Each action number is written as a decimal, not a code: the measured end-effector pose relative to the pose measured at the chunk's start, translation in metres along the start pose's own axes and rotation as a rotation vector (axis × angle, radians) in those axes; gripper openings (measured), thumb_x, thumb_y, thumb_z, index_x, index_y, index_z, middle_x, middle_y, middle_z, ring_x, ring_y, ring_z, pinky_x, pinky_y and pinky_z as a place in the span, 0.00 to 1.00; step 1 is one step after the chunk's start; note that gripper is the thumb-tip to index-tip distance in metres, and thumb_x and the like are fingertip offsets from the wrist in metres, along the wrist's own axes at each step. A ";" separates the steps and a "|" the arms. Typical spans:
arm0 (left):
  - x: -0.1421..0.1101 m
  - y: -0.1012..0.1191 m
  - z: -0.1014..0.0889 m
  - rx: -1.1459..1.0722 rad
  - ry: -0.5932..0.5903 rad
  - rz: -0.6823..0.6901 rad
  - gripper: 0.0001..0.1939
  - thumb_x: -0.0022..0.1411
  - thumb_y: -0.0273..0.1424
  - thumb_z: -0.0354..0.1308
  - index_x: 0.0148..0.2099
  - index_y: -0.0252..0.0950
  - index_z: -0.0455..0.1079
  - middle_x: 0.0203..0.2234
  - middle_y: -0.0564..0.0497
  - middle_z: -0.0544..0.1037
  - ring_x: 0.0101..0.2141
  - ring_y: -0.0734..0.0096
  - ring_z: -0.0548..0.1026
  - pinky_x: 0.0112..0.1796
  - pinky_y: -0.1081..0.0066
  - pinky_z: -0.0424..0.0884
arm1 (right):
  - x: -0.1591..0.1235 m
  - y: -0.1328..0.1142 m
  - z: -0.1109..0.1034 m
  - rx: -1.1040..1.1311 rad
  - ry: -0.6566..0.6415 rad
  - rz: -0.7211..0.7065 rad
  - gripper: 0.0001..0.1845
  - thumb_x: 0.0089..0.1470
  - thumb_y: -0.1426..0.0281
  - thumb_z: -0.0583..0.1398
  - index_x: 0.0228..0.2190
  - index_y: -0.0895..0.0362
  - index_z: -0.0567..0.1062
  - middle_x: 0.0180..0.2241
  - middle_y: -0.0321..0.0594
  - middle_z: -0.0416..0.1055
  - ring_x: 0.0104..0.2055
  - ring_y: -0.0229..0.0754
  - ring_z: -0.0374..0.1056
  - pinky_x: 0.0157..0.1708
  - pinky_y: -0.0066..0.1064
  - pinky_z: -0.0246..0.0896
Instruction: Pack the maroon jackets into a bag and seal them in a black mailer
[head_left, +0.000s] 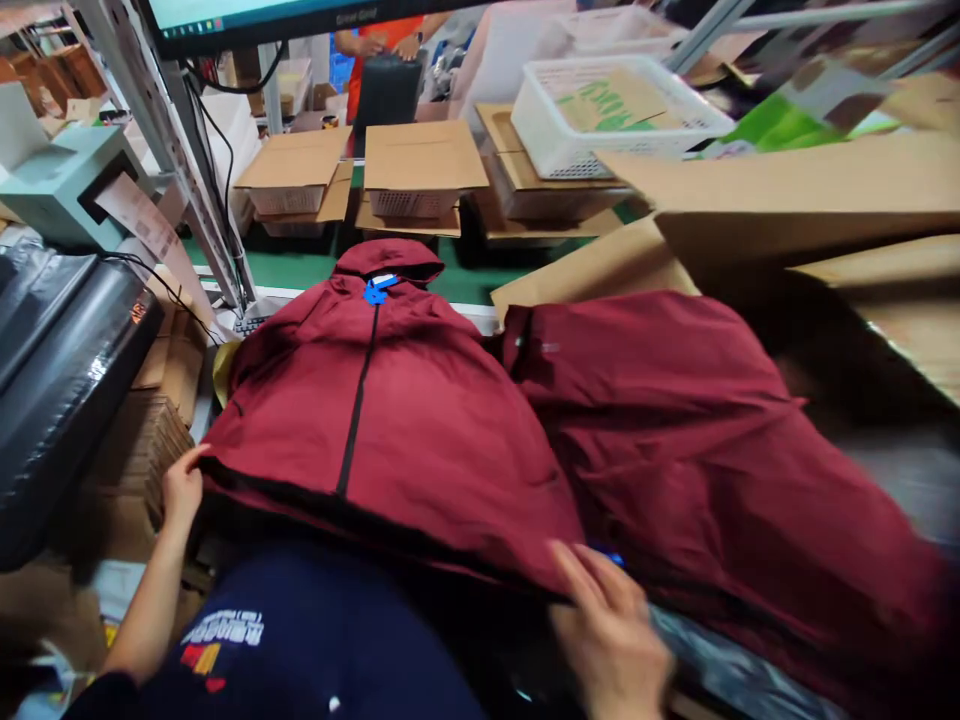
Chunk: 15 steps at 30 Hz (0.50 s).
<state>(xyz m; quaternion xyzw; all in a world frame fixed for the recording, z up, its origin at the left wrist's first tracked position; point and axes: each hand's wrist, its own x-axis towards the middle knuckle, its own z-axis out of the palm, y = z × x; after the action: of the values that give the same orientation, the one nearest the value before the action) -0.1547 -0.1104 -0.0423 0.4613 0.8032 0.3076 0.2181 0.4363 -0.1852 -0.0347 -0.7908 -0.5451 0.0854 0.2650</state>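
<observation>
Admittedly, my feed is smeared in places: the right hand (619,635) is blurred, and the undersides of its fingers are out of my sight. The top edge crops the monitor (300,18), and a second maroon garment (660,390) fades into blur toward the lower right, so I cannot trace its full outline. The maroon jacket (442,420) covers whatever bears it.

I see that jacket front up and spread wide just ahead of the wearer's body, hood (390,257) pointing away, hem nearest, with the other garment beside it on the right. A black zipper (360,400) runs down its middle, a blue tag (375,291) sits at the neck, and soft creases cross the cloth.

At the hem's left corner, the left hand (184,487) has its grip pinched narrow on the fabric, its forearm slanting up from below. The right hand is at the opposite corner, fingers pointing up and left; whether that grip is closed on the cloth, I cannot tell
</observation>
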 end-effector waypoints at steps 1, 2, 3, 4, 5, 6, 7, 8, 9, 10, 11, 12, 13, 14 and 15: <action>-0.012 -0.016 0.003 0.161 -0.163 -0.066 0.25 0.51 0.28 0.55 0.50 0.43 0.81 0.48 0.46 0.84 0.53 0.50 0.79 0.58 0.50 0.72 | -0.017 0.009 0.016 0.015 -0.182 0.083 0.26 0.36 0.62 0.56 0.40 0.37 0.80 0.55 0.41 0.74 0.36 0.60 0.74 0.37 0.64 0.70; -0.019 -0.029 0.005 0.305 -0.329 -0.132 0.25 0.50 0.28 0.59 0.51 0.44 0.80 0.48 0.44 0.83 0.53 0.46 0.79 0.57 0.48 0.71 | -0.030 0.015 0.033 0.032 -0.327 0.171 0.25 0.33 0.60 0.57 0.38 0.37 0.80 0.54 0.41 0.75 0.31 0.59 0.73 0.36 0.67 0.69; -0.021 -0.036 0.008 0.423 -0.480 -0.189 0.27 0.47 0.27 0.63 0.52 0.43 0.80 0.49 0.42 0.83 0.53 0.43 0.79 0.57 0.47 0.71 | -0.037 0.020 0.050 0.060 -0.435 0.255 0.24 0.30 0.58 0.58 0.35 0.38 0.80 0.51 0.43 0.76 0.29 0.59 0.72 0.37 0.70 0.68; -0.018 -0.039 0.011 0.498 -0.590 -0.211 0.28 0.46 0.27 0.65 0.52 0.41 0.80 0.50 0.40 0.82 0.54 0.41 0.78 0.57 0.46 0.71 | -0.039 0.022 0.065 0.102 -0.498 0.331 0.22 0.28 0.56 0.60 0.32 0.40 0.79 0.48 0.46 0.77 0.29 0.60 0.72 0.39 0.72 0.67; -0.010 -0.037 0.014 0.519 -0.645 -0.185 0.29 0.46 0.28 0.67 0.53 0.40 0.79 0.52 0.38 0.81 0.55 0.41 0.78 0.58 0.47 0.70 | -0.037 0.022 0.078 0.162 -0.529 0.378 0.22 0.26 0.54 0.62 0.31 0.41 0.79 0.44 0.48 0.77 0.31 0.62 0.73 0.43 0.73 0.66; 0.002 -0.029 0.018 0.492 -0.641 -0.115 0.29 0.48 0.31 0.67 0.55 0.39 0.78 0.55 0.38 0.79 0.57 0.44 0.76 0.60 0.49 0.68 | -0.031 0.020 0.090 0.235 -0.529 0.391 0.23 0.25 0.52 0.64 0.30 0.42 0.78 0.41 0.48 0.78 0.35 0.64 0.75 0.48 0.72 0.66; 0.018 -0.018 0.023 0.433 -0.584 -0.017 0.29 0.53 0.34 0.65 0.58 0.39 0.76 0.57 0.39 0.77 0.59 0.48 0.75 0.62 0.52 0.66 | -0.021 0.016 0.100 0.313 -0.503 0.368 0.24 0.27 0.50 0.64 0.31 0.43 0.78 0.40 0.49 0.78 0.39 0.65 0.76 0.52 0.69 0.66; 0.035 -0.004 0.029 0.365 -0.483 0.082 0.29 0.58 0.37 0.62 0.62 0.39 0.73 0.60 0.39 0.75 0.61 0.51 0.73 0.63 0.55 0.64 | -0.010 0.011 0.109 0.381 -0.451 0.323 0.25 0.31 0.48 0.63 0.33 0.44 0.78 0.41 0.49 0.78 0.44 0.65 0.76 0.56 0.66 0.65; 0.053 0.012 0.036 0.312 -0.367 0.157 0.31 0.62 0.39 0.58 0.66 0.38 0.69 0.63 0.39 0.72 0.62 0.54 0.71 0.64 0.56 0.63 | 0.002 0.005 0.117 0.421 -0.380 0.278 0.25 0.36 0.46 0.61 0.35 0.46 0.78 0.44 0.49 0.78 0.49 0.64 0.75 0.59 0.62 0.63; 0.071 0.028 0.045 0.283 -0.252 0.181 0.33 0.63 0.39 0.57 0.68 0.36 0.66 0.64 0.36 0.71 0.64 0.53 0.69 0.65 0.55 0.62 | 0.016 0.000 0.125 0.428 -0.300 0.257 0.26 0.40 0.47 0.58 0.38 0.48 0.78 0.47 0.50 0.78 0.54 0.64 0.73 0.62 0.59 0.61; 0.088 0.043 0.053 0.286 -0.153 0.135 0.35 0.61 0.39 0.59 0.68 0.32 0.65 0.64 0.32 0.69 0.64 0.48 0.67 0.65 0.52 0.61 | 0.029 -0.005 0.134 0.411 -0.233 0.263 0.29 0.42 0.47 0.56 0.40 0.51 0.77 0.51 0.53 0.76 0.58 0.64 0.70 0.64 0.57 0.59; 0.103 0.056 0.062 0.299 -0.089 0.046 0.37 0.58 0.38 0.62 0.67 0.29 0.66 0.63 0.27 0.69 0.65 0.42 0.66 0.64 0.47 0.60 | 0.042 -0.008 0.143 0.379 -0.184 0.298 0.31 0.43 0.47 0.55 0.42 0.55 0.76 0.54 0.58 0.73 0.62 0.65 0.66 0.65 0.57 0.57; 0.115 0.066 0.069 0.309 -0.056 -0.054 0.36 0.54 0.36 0.65 0.63 0.25 0.69 0.60 0.22 0.70 0.64 0.35 0.66 0.62 0.43 0.60 | 0.055 -0.010 0.152 0.342 -0.148 0.348 0.35 0.44 0.47 0.54 0.45 0.58 0.75 0.57 0.62 0.70 0.65 0.67 0.62 0.66 0.58 0.55; 0.125 0.074 0.076 0.306 -0.052 -0.146 0.32 0.50 0.33 0.67 0.57 0.23 0.73 0.56 0.19 0.72 0.62 0.30 0.68 0.60 0.40 0.62 | 0.067 -0.010 0.161 0.308 -0.124 0.397 0.37 0.43 0.47 0.53 0.47 0.62 0.74 0.58 0.66 0.68 0.66 0.69 0.59 0.65 0.60 0.53; 0.133 0.079 0.080 0.284 -0.064 -0.211 0.27 0.49 0.32 0.67 0.50 0.22 0.76 0.51 0.17 0.76 0.59 0.28 0.70 0.57 0.39 0.64 | 0.078 -0.008 0.168 0.285 -0.108 0.437 0.39 0.43 0.47 0.54 0.48 0.64 0.72 0.58 0.69 0.66 0.67 0.71 0.57 0.64 0.63 0.53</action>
<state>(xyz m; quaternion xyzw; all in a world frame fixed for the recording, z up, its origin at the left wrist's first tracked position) -0.1196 0.0595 -0.0531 0.4102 0.8751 0.1515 0.2072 0.3886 -0.0574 -0.1609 -0.8388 -0.3572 0.2585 0.3194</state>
